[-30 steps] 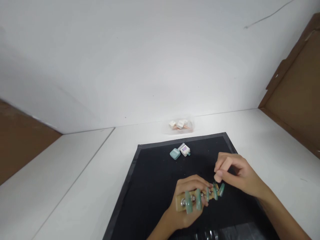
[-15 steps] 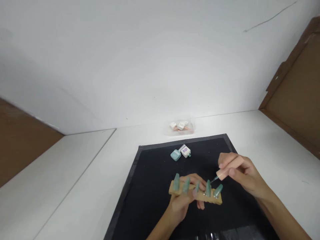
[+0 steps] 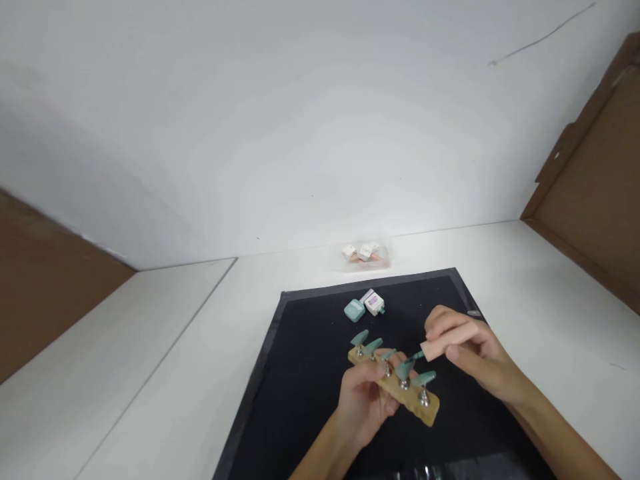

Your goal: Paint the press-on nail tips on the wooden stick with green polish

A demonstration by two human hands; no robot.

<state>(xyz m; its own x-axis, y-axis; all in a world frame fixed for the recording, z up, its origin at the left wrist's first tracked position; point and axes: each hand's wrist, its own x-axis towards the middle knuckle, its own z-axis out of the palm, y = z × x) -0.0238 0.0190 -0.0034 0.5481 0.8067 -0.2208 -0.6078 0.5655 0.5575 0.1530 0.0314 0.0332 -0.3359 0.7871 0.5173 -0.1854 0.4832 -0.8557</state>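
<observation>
My left hand point(image 3: 361, 398) grips a wooden nail stand point(image 3: 416, 403) around its middle, tilted above the black mat. Several green false nails point(image 3: 424, 380) sit on small metal posts along it. My right hand point(image 3: 475, 350) is closed on the pink handle of a nail polish brush point(image 3: 447, 340). Its green-coated bristles touch or nearly touch the second nail from the near right end, a green false nail point(image 3: 404, 369). Farther back on the mat lie a teal square bottle point(image 3: 355, 310) and a white bottle point(image 3: 374, 303) with a purple label.
A black mat point(image 3: 300, 360) with taped edges covers part of the white table point(image 3: 200, 373). Behind it stands a clear plastic box point(image 3: 367, 257) holding white bottles with pink caps. Brown panels point(image 3: 595, 187) flank both sides, and a white wall rises behind.
My left hand has turned the nail stand, so its metal posts now show and its right end dips lower. The brush has shifted slightly left onto or close to a nail.
</observation>
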